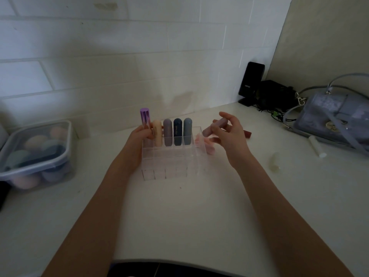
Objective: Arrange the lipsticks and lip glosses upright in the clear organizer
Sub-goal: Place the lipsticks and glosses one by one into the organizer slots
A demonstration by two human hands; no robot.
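The clear organizer [169, 162] stands on the white counter in the middle. In its back row stand several tubes upright: a cream one [157, 134], a mauve one [167, 131], a navy one [177, 130] and a grey-blue one [187, 129]. My left hand [140, 135] grips a shiny purple lipstick [145, 118] upright at the organizer's back left corner. My right hand [229, 132] holds a dusty-pink tube [212, 127] tilted over the organizer's right end. A pink item [201, 143] lies at the right end, blurred through the plastic. A dark red tube [247, 134] lies behind my right hand.
A lidded plastic box [35, 154] of pastel sponges sits at the left. A lilac handbag [335, 118], a black speaker [251, 82] and cables occupy the back right corner. A white tube [317, 148] and a small clear item [275, 160] lie right of the organizer.
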